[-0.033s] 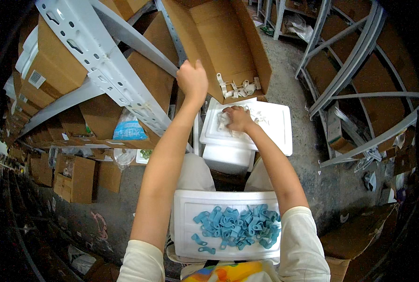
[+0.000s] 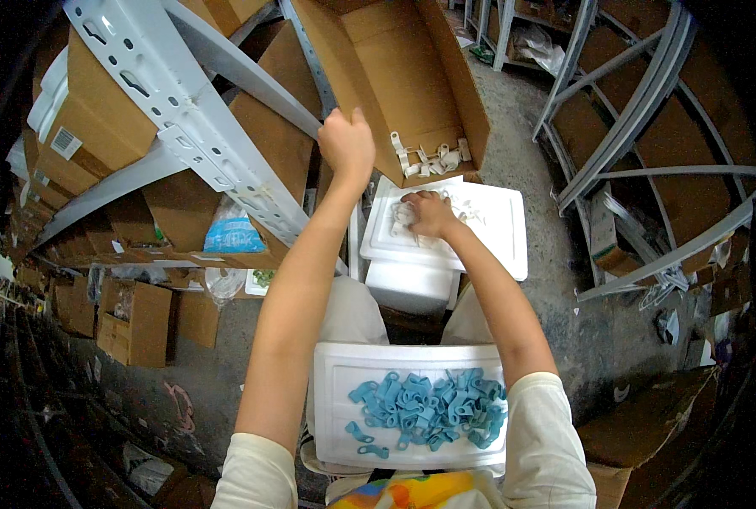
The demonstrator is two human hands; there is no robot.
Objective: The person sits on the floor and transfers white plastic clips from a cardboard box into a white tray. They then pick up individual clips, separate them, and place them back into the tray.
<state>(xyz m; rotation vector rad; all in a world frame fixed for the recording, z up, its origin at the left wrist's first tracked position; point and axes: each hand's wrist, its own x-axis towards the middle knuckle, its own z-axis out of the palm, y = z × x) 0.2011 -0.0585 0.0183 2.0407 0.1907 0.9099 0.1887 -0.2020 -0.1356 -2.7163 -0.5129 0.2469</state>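
Observation:
My left hand [image 2: 347, 148] is closed at the left side wall of a long open cardboard box [image 2: 412, 64], its thumb up along the cardboard. At the near end of that box lies a small heap of white plastic clips [image 2: 433, 159]. My right hand [image 2: 430, 215] rests on a white foam lid [image 2: 501, 254], its fingers curled over white plastic pieces [image 2: 403, 218]; more of them lie beside it, partly hidden. Across my lap sits a second white foam lid [image 2: 334, 424] bearing many blue clips [image 2: 429, 407] with holes in their ends.
A white foam box [image 2: 408, 284] stands between my knees under the far lid. Close on the left rises a grey metal shelf post [image 2: 170, 106] with cardboard boxes [image 2: 102, 127] and a blue-and-clear bag [image 2: 232, 231]. More metal racks [image 2: 628, 161] stand to the right.

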